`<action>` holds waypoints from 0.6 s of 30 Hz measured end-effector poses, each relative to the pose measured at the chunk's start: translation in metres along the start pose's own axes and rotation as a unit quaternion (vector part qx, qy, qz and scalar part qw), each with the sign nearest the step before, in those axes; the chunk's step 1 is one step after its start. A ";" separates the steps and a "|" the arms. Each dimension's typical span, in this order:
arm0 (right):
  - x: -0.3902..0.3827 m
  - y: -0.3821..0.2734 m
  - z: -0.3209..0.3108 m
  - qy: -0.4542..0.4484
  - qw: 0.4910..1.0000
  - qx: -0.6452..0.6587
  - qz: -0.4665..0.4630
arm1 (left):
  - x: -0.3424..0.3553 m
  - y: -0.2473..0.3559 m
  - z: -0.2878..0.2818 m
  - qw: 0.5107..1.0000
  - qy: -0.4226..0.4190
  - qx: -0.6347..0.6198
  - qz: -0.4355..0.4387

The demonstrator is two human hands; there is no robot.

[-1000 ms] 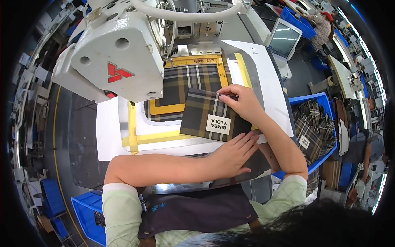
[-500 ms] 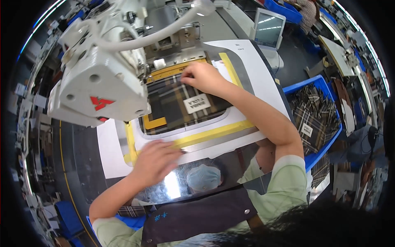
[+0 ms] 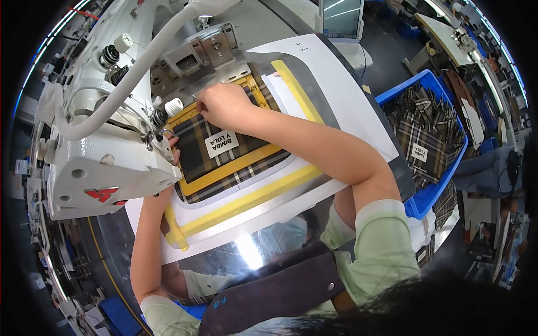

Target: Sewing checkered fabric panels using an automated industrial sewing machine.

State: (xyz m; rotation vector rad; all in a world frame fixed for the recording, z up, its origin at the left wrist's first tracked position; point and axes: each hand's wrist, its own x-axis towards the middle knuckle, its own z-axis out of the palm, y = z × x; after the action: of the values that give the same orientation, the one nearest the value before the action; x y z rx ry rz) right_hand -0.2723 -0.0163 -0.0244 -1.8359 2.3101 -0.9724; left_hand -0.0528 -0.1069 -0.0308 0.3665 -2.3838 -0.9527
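Observation:
A yellow rectangular frame [image 3: 234, 167] lies over dark plaid cloth [image 3: 250, 175] on the sewing machine's work plate. Inside the frame is a plaid panel bearing a white label with black lettering [image 3: 222, 144]. My right hand [image 3: 225, 105] rests at the frame's far edge with its fingers curled inward. Whatever its fingertips hold, if anything, is hidden beneath the hand. My left hand [image 3: 175, 153] reaches to the frame's left edge, where its fingertips touch or nearly touch. The white machine head [image 3: 120, 176] covers most of that hand.
The bulky machine head and its white curved tube [image 3: 134, 73] overhang the left side. On the right, a blue bin [image 3: 463, 147] holds a heap of plaid pieces [image 3: 417, 115]. Yellow tape [image 3: 252, 200] borders the white sheet. A screen [image 3: 341, 21] stands at the back.
My left hand has moved from the near edge up to the frame's left side. My right hand has curled at the far edge. More of the yellow frame shows, and the view has shifted.

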 end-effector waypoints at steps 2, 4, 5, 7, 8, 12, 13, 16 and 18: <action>0.000 -0.001 -0.001 -0.007 1.000 0.008 0.003 | 0.003 -0.019 -0.002 0.978 -0.047 0.179 0.094; 0.001 -0.002 -0.002 -0.016 1.000 0.022 -0.006 | 0.000 -0.025 0.001 0.986 -0.047 0.150 0.061; 0.001 -0.001 -0.003 -0.018 1.000 0.024 -0.005 | 0.001 -0.021 0.003 0.991 -0.047 0.117 0.045; 0.001 0.003 -0.004 -0.032 0.999 0.021 -0.005 | 0.002 -0.015 0.005 0.995 -0.048 0.084 0.029; 0.001 0.004 -0.004 -0.033 0.999 0.022 -0.005 | 0.004 -0.013 0.006 0.992 -0.048 0.109 0.048; -0.002 0.004 -0.003 0.000 0.999 -0.004 -0.032 | 0.003 -0.013 0.004 0.977 -0.062 0.192 0.073; -0.003 0.002 -0.003 0.039 0.996 -0.029 -0.072 | 0.002 -0.013 0.000 0.970 -0.067 0.225 0.068; -0.015 0.002 -0.011 0.090 0.986 -0.045 -0.132 | -0.005 -0.030 0.005 0.999 -0.042 0.019 0.003; -0.035 -0.012 -0.026 -0.082 0.986 0.069 -0.131 | -0.001 -0.003 0.006 0.993 -0.037 0.107 0.014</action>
State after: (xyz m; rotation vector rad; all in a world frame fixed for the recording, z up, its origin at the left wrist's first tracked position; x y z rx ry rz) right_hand -0.2614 0.0253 -0.0098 -2.1100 1.8928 -0.9388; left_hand -0.0558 -0.1050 -0.0367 0.3831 -2.5597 -0.7112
